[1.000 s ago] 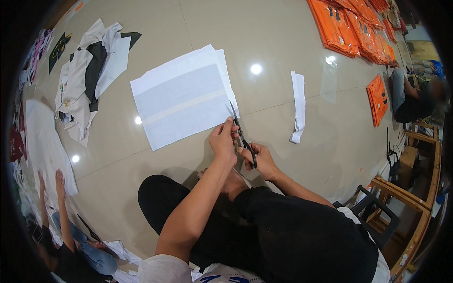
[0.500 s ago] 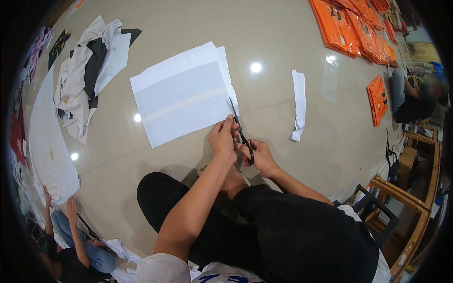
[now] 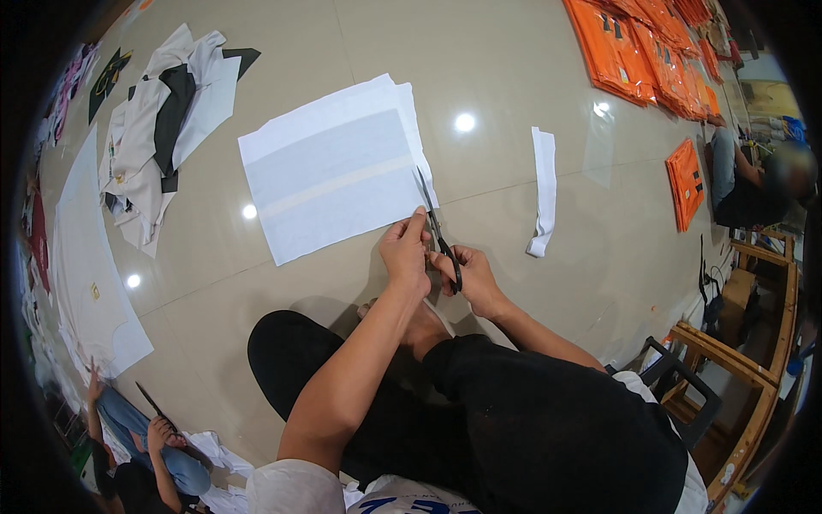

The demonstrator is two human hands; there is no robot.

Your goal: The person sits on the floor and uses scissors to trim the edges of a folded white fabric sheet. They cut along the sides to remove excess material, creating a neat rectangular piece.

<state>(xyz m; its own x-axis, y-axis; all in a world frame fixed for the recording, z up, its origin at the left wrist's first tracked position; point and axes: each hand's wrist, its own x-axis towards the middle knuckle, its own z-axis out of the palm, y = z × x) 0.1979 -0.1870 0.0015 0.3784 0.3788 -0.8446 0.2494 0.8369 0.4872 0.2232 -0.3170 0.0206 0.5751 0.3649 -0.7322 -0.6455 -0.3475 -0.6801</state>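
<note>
White layered cloth (image 3: pixel 334 184), with a greyish panel and a cream band across it, lies out in front of me. Its right corner is pinched between the fingers of my left hand (image 3: pixel 406 250). Black-handled scissors (image 3: pixel 439 230) are gripped in my right hand (image 3: pixel 473 278), close beside the left. The blades point away from me, along the cloth's right edge. Whether they are closed on the fabric I cannot make out.
A white strip (image 3: pixel 544 193) lies on the tiled floor to the right. Orange bagged garments (image 3: pixel 612 56) are stacked farther off, with another orange pack (image 3: pixel 685 184) nearer. Cream and dark fabric (image 3: pixel 150 128) is heaped at left. Co-workers sit at lower left and far right. A wooden frame (image 3: pixel 728 351) stands at right.
My hands and the scissors are almost where they were. At lower left, the co-worker has drawn one hand back from the white fabric and now holds up a long dark tool.
</note>
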